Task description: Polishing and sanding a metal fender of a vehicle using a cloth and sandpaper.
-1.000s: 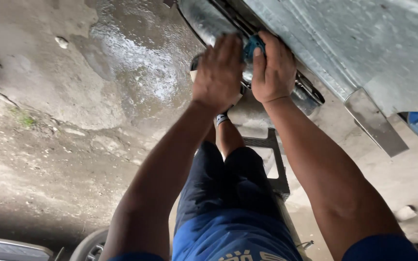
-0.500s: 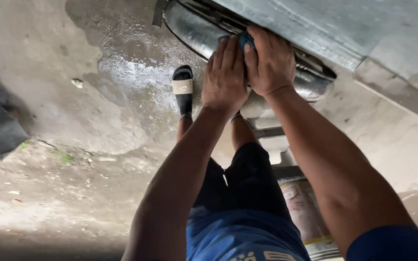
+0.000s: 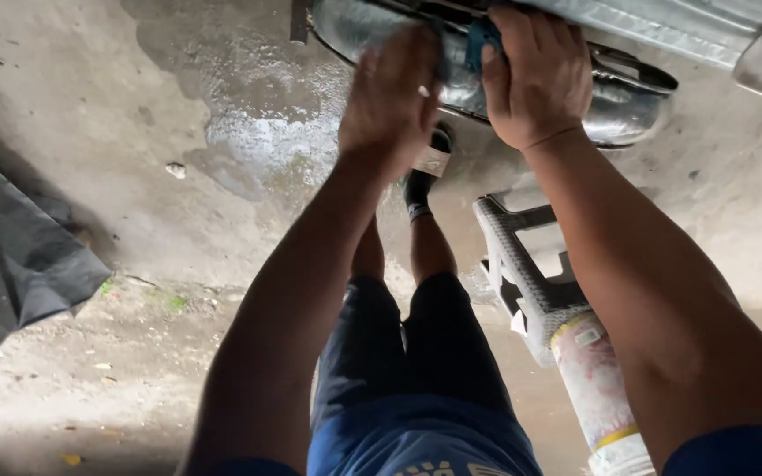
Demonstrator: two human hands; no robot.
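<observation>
I see through one head camera, close behind both raised arms, looking along my legs toward the wet concrete floor (image 3: 222, 106).

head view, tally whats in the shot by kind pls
hands: 2, left hand and right hand, both on the metal cylinder
metal cylinder: 1
blue cloth: 1, under the right hand
plastic stool: 1
white can: 1
dark sheet: 1
total: 7
</observation>
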